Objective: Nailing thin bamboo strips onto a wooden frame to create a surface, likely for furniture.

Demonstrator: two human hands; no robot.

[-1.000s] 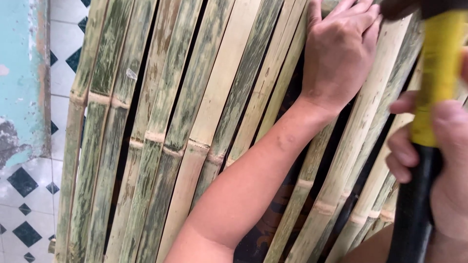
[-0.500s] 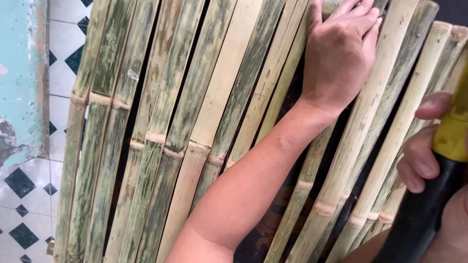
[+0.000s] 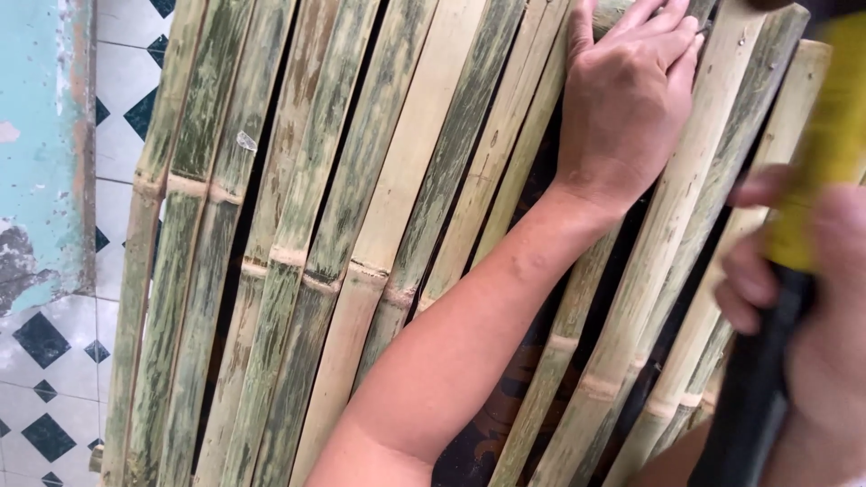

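Note:
A panel of split bamboo slats (image 3: pixel 361 225), green and tan, lies side by side across the view. My left hand (image 3: pixel 627 99) presses flat on the slats near the top, fingers together, the forearm reaching up from the bottom. My right hand (image 3: pixel 812 307) at the right edge grips a tool with a black and yellow handle (image 3: pixel 812 171); it is blurred and its head is out of view.
A white floor with dark diamond tiles (image 3: pixel 54 379) shows at the left, beside a worn turquoise surface (image 3: pixel 36 135). Dark gaps run between some slats under my forearm.
My right hand with the yellow-handled tool dropped low at the right edge, then came back up; it is blurred now. The left hand has stayed on the slats.

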